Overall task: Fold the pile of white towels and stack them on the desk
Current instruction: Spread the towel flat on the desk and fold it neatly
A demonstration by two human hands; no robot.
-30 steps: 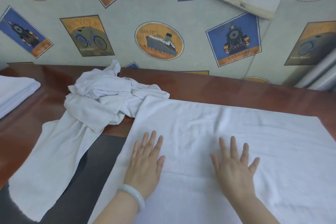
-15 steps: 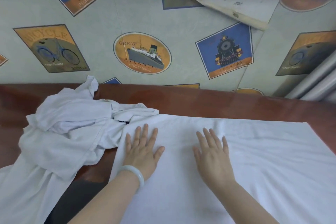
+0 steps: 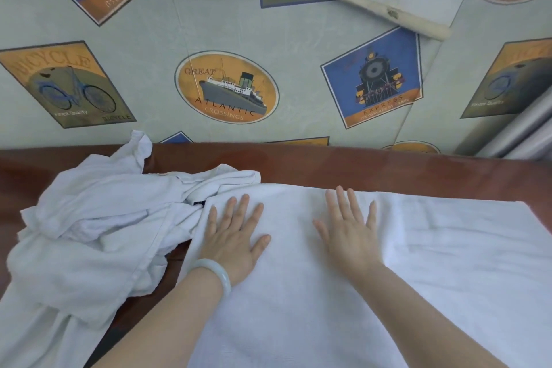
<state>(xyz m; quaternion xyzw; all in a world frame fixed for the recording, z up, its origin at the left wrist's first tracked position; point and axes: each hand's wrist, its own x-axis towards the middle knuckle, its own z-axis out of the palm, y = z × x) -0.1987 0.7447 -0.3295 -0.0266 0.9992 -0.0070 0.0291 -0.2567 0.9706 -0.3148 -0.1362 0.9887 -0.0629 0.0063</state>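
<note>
Reddish-brown desk against a wall covered in pale vintage-poster wallpaper reading "GREAT ATLANTIC CROSSINGS", "BICYCLE" and "EXPRESS". Left hand, jade-coloured bangle at the wrist, and right hand lie palm-down, fingers spread, gripping nothing, on a white towel spread flat across the desk. Crumpled pile of white towels sits just left, touching its corner.

Wall covering: pale grey-green sheet, printed with bicycle, ocean liner and locomotive emblems.
Damage: one corner is peeled and curled at upper right.
Table: glossy reddish-brown wood, set against the wall.
Metal tubes: grey, slanted at far right.
Light: diffuse, even.
</note>
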